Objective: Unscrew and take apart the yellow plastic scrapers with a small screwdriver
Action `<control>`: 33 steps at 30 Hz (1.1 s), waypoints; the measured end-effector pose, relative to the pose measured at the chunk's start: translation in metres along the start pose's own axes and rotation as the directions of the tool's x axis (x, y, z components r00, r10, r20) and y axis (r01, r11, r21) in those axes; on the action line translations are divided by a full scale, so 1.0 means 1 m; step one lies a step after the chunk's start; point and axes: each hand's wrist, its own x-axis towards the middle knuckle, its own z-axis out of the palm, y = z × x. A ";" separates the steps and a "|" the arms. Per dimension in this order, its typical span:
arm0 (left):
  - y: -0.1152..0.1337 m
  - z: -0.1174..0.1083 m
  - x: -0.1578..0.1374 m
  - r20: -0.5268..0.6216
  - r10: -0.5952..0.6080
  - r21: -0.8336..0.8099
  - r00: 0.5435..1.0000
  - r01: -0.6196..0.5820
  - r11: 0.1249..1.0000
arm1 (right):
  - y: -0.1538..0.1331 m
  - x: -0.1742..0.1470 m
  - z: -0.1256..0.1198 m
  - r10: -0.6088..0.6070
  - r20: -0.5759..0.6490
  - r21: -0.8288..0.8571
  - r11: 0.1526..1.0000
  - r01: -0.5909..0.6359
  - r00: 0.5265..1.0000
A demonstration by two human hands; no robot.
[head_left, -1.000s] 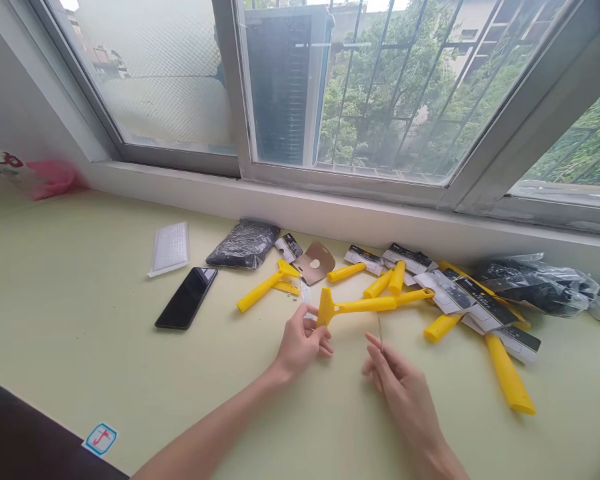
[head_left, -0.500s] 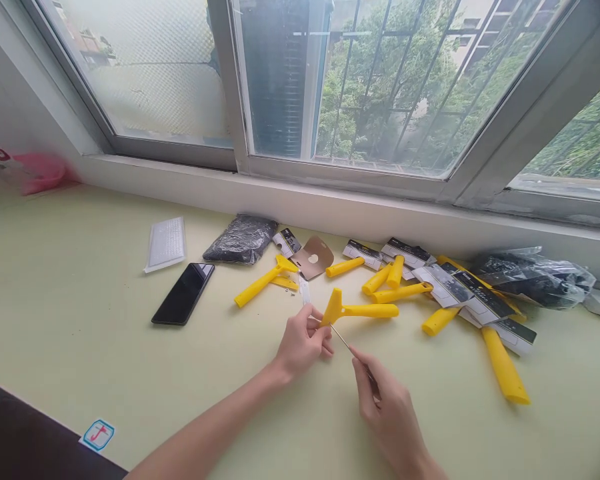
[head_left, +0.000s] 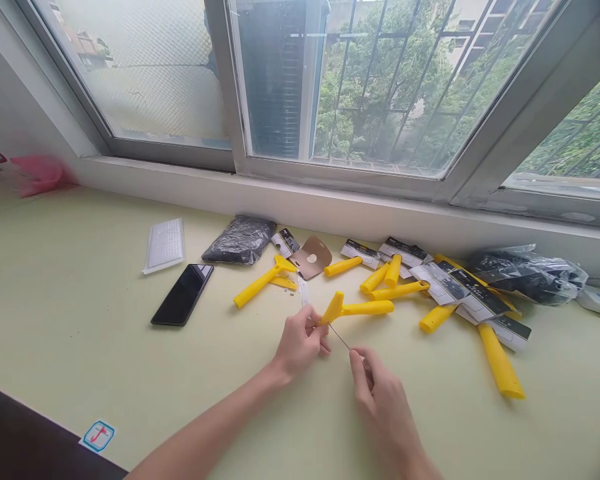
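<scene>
My left hand (head_left: 303, 339) pinches the head of a yellow scraper (head_left: 366, 308), whose handle points to the right. In my right hand (head_left: 380, 387) is a thin screwdriver (head_left: 339, 337); its metal shaft slants up to the scraper's head, and my fingers hide most of its grip. Just beyond my left hand lies a flat whitish blade strip (head_left: 303, 291). Another yellow scraper (head_left: 257, 283) rests on the table to the left, with a loose yellow plate (head_left: 283, 283) and tiny screws (head_left: 291, 292) beside it.
Several yellow scraper handles (head_left: 400, 291) with black-and-white cards (head_left: 440, 283) lie at the right. Behind are a brown card (head_left: 312, 259), a dark plastic-wrapped packet (head_left: 241, 239) and a black bag (head_left: 530, 273). A phone (head_left: 183, 295) and a wrapped white keypad (head_left: 165, 245) lie left.
The scraper's handle has swung very slightly, and my right hand has shifted a little left with the screwdriver. The screwdriver's tip stays at the scraper's head. The camera view has moved slightly.
</scene>
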 end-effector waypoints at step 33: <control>-0.008 0.005 -0.003 -0.007 0.219 0.192 0.976 -0.214 0.958 | -0.008 0.004 -0.001 0.129 0.041 0.133 0.982 -0.133 0.991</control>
